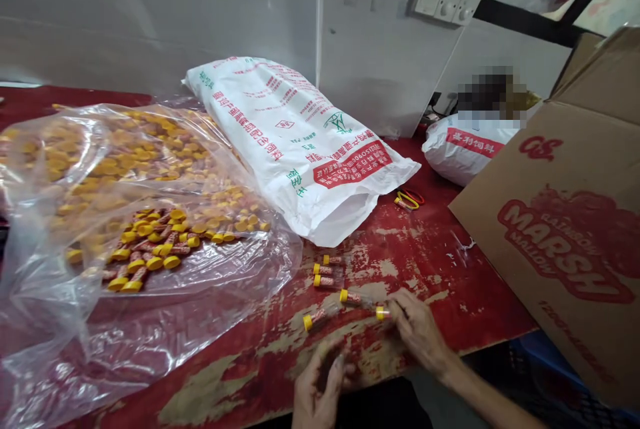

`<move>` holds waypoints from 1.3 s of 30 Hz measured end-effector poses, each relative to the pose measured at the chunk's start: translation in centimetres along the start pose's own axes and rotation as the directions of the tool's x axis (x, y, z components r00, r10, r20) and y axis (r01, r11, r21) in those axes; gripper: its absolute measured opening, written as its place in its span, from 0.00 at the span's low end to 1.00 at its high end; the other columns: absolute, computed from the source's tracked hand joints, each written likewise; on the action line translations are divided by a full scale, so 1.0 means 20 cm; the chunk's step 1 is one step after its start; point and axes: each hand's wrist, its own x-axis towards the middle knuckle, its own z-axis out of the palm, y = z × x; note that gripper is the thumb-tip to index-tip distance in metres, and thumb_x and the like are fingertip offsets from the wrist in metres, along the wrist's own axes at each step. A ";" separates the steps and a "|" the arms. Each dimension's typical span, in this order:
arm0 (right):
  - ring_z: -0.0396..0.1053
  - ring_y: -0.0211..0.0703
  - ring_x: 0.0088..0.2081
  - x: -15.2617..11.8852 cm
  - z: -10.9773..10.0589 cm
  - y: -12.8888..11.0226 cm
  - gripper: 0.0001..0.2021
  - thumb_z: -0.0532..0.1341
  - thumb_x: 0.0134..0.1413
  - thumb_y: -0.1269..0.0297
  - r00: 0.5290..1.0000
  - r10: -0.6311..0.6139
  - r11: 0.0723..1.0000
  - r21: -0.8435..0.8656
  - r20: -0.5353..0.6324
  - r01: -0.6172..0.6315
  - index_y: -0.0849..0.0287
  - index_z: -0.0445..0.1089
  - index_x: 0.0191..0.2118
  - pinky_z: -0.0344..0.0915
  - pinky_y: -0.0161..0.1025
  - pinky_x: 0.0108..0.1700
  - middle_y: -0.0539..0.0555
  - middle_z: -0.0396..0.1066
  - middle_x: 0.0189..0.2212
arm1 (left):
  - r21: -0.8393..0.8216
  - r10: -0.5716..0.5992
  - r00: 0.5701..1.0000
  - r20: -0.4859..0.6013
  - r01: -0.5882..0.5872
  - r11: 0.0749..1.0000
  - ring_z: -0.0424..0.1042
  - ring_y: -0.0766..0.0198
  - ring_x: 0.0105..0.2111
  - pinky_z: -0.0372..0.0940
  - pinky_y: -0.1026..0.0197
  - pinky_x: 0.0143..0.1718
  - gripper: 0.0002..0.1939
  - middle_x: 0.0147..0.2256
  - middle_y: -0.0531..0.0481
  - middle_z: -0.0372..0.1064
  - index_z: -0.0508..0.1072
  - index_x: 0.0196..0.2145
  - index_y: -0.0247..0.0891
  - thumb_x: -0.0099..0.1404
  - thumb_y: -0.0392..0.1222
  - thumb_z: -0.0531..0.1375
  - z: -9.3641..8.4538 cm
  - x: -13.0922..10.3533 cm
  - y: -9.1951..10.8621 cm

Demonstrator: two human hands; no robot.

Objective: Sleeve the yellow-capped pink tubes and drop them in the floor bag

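Observation:
My right hand (415, 326) has its fingers closed round a small clear tube with a yellow cap (381, 313), low over the table. My left hand (323, 382) is near the table's front edge, fingers curved and apart, with nothing seen in it. Between and beyond the hands lie several more capped tubes, among them one with its cap to the left (320, 316) and another (355, 297); they hold small reddish pieces. At the left, a big clear plastic bag (200, 322) covers or holds a large heap of yellow-capped tubes (150, 242).
A white printed sack (300, 142) lies across the back of the red, worn table (430, 256). On the right stands a cardboard box (560, 216). Yellow and red loops (410, 200) lie beyond the hands, and a second white sack (465, 149) sits behind.

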 end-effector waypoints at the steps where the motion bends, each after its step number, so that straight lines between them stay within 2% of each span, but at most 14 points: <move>1: 0.67 0.38 0.34 -0.04 0.03 -0.08 0.13 0.47 0.64 0.62 0.999 -0.017 0.995 0.102 -0.038 0.021 0.58 0.67 0.37 0.64 0.33 0.36 0.53 0.68 0.33 | -0.107 -0.065 0.997 0.039 0.069 0.992 0.74 0.57 0.29 0.69 0.59 0.31 0.25 0.32 0.43 0.76 0.77 0.40 0.39 0.48 0.58 0.66 0.03 -0.01 0.00; 4: 0.67 0.39 0.40 -0.08 0.10 -0.24 0.11 0.48 0.63 0.63 0.943 -0.334 0.919 0.223 0.008 0.324 0.57 0.65 0.45 0.65 0.35 0.43 0.54 0.69 0.38 | -0.377 -0.186 0.977 0.106 0.213 0.901 0.75 0.55 0.35 0.69 0.57 0.35 0.27 0.36 0.43 0.75 0.75 0.42 0.41 0.46 0.55 0.68 0.08 0.01 -0.01; 7: 0.65 0.44 0.44 0.12 0.09 -0.13 0.14 0.48 0.62 0.62 0.850 -0.527 0.848 0.057 -0.011 0.527 0.57 0.66 0.47 0.62 0.42 0.49 0.56 0.70 0.39 | -0.478 -0.237 0.970 0.054 0.234 0.846 0.74 0.60 0.31 0.68 0.60 0.33 0.26 0.29 0.49 0.73 0.74 0.41 0.42 0.42 0.50 0.71 0.05 0.06 -0.01; 8: 0.64 0.45 0.46 0.23 0.07 -0.04 0.15 0.46 0.63 0.64 0.874 -0.478 0.878 -0.056 -0.089 0.475 0.57 0.67 0.46 0.61 0.42 0.49 0.57 0.69 0.40 | -0.484 -0.246 0.969 0.032 0.230 0.844 0.74 0.62 0.29 0.68 0.61 0.31 0.27 0.27 0.51 0.72 0.74 0.41 0.42 0.42 0.49 0.71 0.03 0.08 -0.01; 10: 0.61 0.47 0.49 0.51 -0.01 0.18 0.15 0.46 0.62 0.67 0.955 -0.210 0.940 -0.310 -0.208 0.139 0.63 0.67 0.46 0.58 0.44 0.50 0.62 0.66 0.46 | -0.466 -0.255 0.967 0.017 0.234 0.853 0.71 0.65 0.23 0.67 0.63 0.26 0.27 0.25 0.53 0.71 0.74 0.41 0.42 0.41 0.49 0.71 -0.02 0.10 -0.02; 12: 0.60 0.51 0.49 0.78 -0.09 0.39 0.16 0.49 0.61 0.64 0.954 0.123 0.808 -0.530 -0.274 -0.256 0.64 0.65 0.49 0.57 0.46 0.48 0.64 0.62 0.50 | -0.432 -0.248 0.968 0.040 0.240 0.869 0.67 0.69 0.18 0.64 0.65 0.21 0.27 0.24 0.54 0.70 0.73 0.41 0.41 0.43 0.49 0.71 -0.05 0.11 -0.03; 14: 0.59 0.57 0.48 0.97 -0.14 0.54 0.17 0.50 0.60 0.64 0.928 0.212 0.752 -0.555 -0.308 -0.356 0.70 0.65 0.50 0.56 0.50 0.45 0.69 0.61 0.49 | -0.405 -0.232 0.970 0.073 0.242 0.882 0.65 0.69 0.16 0.61 0.66 0.18 0.25 0.22 0.54 0.69 0.73 0.40 0.40 0.44 0.49 0.71 -0.06 0.11 -0.04; 17: 0.59 0.59 0.47 1.10 -0.17 0.65 0.15 0.50 0.60 0.65 0.935 0.236 0.736 -0.580 -0.265 -0.350 0.71 0.68 0.44 0.54 0.50 0.43 0.71 0.62 0.46 | -0.395 -0.214 0.971 0.103 0.237 0.888 0.66 0.68 0.16 0.61 0.66 0.17 0.24 0.22 0.54 0.69 0.73 0.38 0.39 0.44 0.49 0.71 -0.04 0.10 -0.04; 21: 0.61 0.54 0.46 1.04 -0.18 0.64 0.15 0.48 0.62 0.65 0.972 0.197 0.738 -0.634 -0.128 -0.233 0.69 0.67 0.45 0.52 0.44 0.42 0.69 0.64 0.47 | -0.413 -0.225 0.969 0.099 0.246 0.877 0.66 0.69 0.17 0.62 0.66 0.19 0.21 0.23 0.54 0.69 0.72 0.37 0.39 0.46 0.48 0.70 -0.02 0.08 0.00; 25: 0.66 0.43 0.36 0.80 -0.23 0.51 0.15 0.48 0.63 0.59 0.979 0.153 0.773 -0.634 0.136 -0.032 0.61 0.68 0.38 0.50 0.36 0.33 0.58 0.71 0.34 | -0.419 -0.232 0.962 0.145 0.272 0.866 0.65 0.70 0.19 0.62 0.65 0.22 0.19 0.25 0.53 0.69 0.71 0.39 0.38 0.50 0.47 0.68 -0.02 0.06 0.03; 28: 0.67 0.40 0.27 0.58 -0.26 0.37 0.20 0.47 0.62 0.55 0.883 0.164 0.782 -0.603 0.440 0.155 0.59 0.70 0.30 0.45 0.35 0.28 0.55 0.71 0.26 | -0.414 -0.227 0.958 0.174 0.280 0.866 0.65 0.71 0.19 0.60 0.67 0.21 0.19 0.26 0.53 0.68 0.70 0.41 0.38 0.53 0.47 0.66 -0.03 0.05 0.05; 30: 0.69 0.42 0.27 0.46 -0.25 0.28 0.20 0.48 0.60 0.57 0.818 0.183 0.747 -0.618 0.546 0.245 0.61 0.71 0.27 0.45 0.35 0.27 0.59 0.72 0.24 | -0.414 -0.218 0.959 0.180 0.275 0.868 0.63 0.73 0.17 0.57 0.68 0.19 0.19 0.26 0.54 0.68 0.69 0.41 0.37 0.53 0.47 0.66 -0.03 0.04 0.06; 36: 0.73 0.46 0.29 0.41 -0.14 0.15 0.12 0.54 0.55 0.71 0.798 0.218 0.702 -0.658 0.562 0.272 0.63 0.73 0.26 0.50 0.35 0.27 0.62 0.74 0.25 | -0.391 -0.258 0.948 0.189 0.313 0.865 0.56 0.79 0.13 0.50 0.71 0.14 0.21 0.27 0.56 0.67 0.69 0.40 0.37 0.48 0.41 0.69 -0.03 0.04 0.06; 39: 0.74 0.47 0.32 0.42 -0.14 0.15 0.13 0.53 0.57 0.70 0.811 0.256 0.699 -0.680 0.526 0.221 0.62 0.74 0.29 0.51 0.34 0.27 0.62 0.75 0.29 | -0.406 -0.272 0.945 0.180 0.323 0.855 0.57 0.78 0.13 0.50 0.72 0.13 0.20 0.26 0.56 0.67 0.68 0.40 0.37 0.50 0.39 0.68 -0.01 0.05 0.08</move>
